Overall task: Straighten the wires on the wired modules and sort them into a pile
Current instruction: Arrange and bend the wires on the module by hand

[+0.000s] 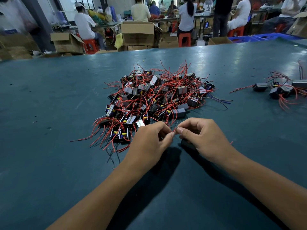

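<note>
A big tangled heap of black wired modules with red wires lies in the middle of the green table. Just in front of it my left hand and my right hand meet, each pinching a thin red wire between thumb and forefinger. Under my right hand sits one dark module, mostly hidden by the palm. A smaller pile of modules with red wires lies at the far right.
Beyond the table's far edge stand cardboard boxes, red stools and blue crates. Several people sit or stand at benches in the background. A few dark specks dot the table surface.
</note>
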`<state>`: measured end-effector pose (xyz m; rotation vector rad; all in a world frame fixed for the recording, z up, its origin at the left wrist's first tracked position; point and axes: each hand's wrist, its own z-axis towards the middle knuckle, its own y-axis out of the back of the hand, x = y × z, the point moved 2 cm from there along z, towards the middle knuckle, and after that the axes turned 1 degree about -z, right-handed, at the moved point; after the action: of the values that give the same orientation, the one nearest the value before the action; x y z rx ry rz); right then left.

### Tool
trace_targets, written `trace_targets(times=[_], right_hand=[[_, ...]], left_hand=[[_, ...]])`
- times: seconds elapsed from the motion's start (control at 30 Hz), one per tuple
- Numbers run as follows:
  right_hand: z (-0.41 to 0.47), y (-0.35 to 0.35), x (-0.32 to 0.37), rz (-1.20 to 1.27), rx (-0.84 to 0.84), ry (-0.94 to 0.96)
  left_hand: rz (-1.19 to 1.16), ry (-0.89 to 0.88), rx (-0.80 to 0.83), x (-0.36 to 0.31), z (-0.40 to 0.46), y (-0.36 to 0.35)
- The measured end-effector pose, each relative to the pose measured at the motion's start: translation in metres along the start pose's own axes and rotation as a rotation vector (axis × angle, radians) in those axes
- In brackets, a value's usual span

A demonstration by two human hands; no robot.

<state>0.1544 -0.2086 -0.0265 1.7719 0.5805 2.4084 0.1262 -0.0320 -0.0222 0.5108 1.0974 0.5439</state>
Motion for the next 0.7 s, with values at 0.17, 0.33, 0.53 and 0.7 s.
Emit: trace_targets(times=[0.17,0.33,0.53,0.7], right_hand=[[-0.0011,-0.0016,0.0001,0.077,-0.029,-0.001],[-0.0028,-0.0028,0.0005,0.099,-0.032,0.001],[-0.0033,-0.0039,0.0001,0.130,-0.026,0.006],[-0.0029,-0.0049,-0.0009,0.136,-0.037,-0.012]], left_hand=[[-0.019,0.017,0.015,-0.0013,-0.0011,-0.0012],[-0.029,0.033,0.015,-0.0018,-0.0019,-0.0022],[-0.025,0.027,0.028,-0.0044,-0.0028,-0.0033],[-0.024,0.025,0.033,-0.0070,-0.0029,-0.0031]])
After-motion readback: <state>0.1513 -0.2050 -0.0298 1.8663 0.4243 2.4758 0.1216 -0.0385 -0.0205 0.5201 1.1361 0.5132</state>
